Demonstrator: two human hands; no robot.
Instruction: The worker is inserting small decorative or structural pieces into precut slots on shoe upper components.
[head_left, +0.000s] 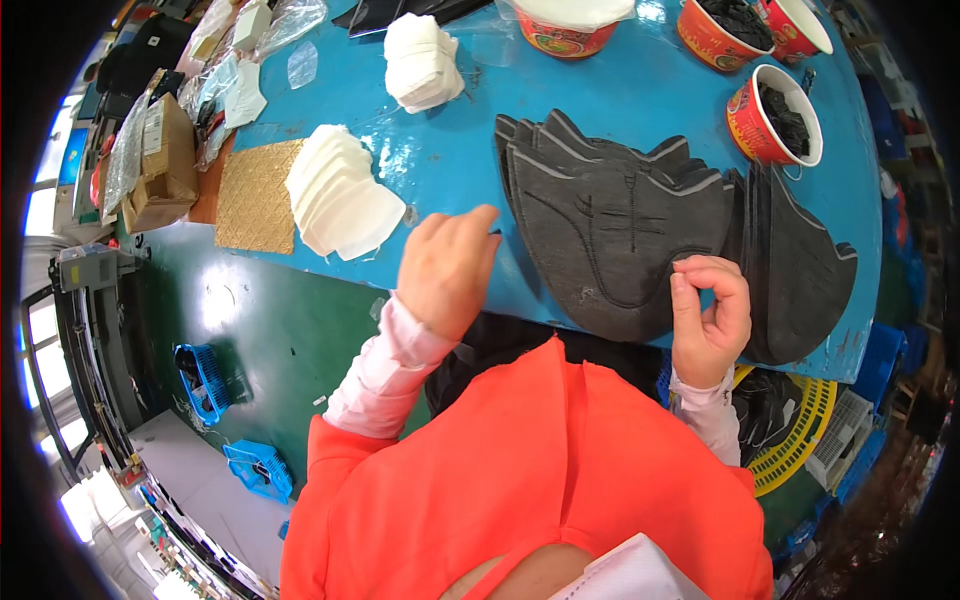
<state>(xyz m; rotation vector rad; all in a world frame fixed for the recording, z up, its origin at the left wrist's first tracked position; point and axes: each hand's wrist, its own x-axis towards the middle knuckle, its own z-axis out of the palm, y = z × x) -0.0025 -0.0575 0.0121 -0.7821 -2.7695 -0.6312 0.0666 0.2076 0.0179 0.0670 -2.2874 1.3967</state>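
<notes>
One blue table [455, 165], widest item, fills the upper middle. Next the person at its near edge: orange top [470, 470], light sleeves, both forearms coming in from below. Left hand [445, 268]: raised, back up, reaching forward and slightly right, in the gap between white and dark stacks. Fingers curled, mostly closed; can't tell if they grip anything. Right hand [712, 325]: upright, at the lower right edge of the main dark stack [615, 220], thumb and index bent with tips almost together. Can't tell if they pinch the edge or just sit against it.

Main dark stack: right of table centre, lying flat, layers slightly offset. Peaked edge points away from the person, rounded end toward them; long axis looks slanted, upper left to lower right. Second dark stack [795, 285] just beside it on the right, rounded end also toward the person.

Smaller: fanned white stack [340, 200] left of the left hand, brown mat [255, 195] next to it, four red bowls [742, 115] along the far side, compact white stack [422, 65] behind the fan. Smallest: dark bit [496, 232] by the left fingertips, too small to identify.
</notes>
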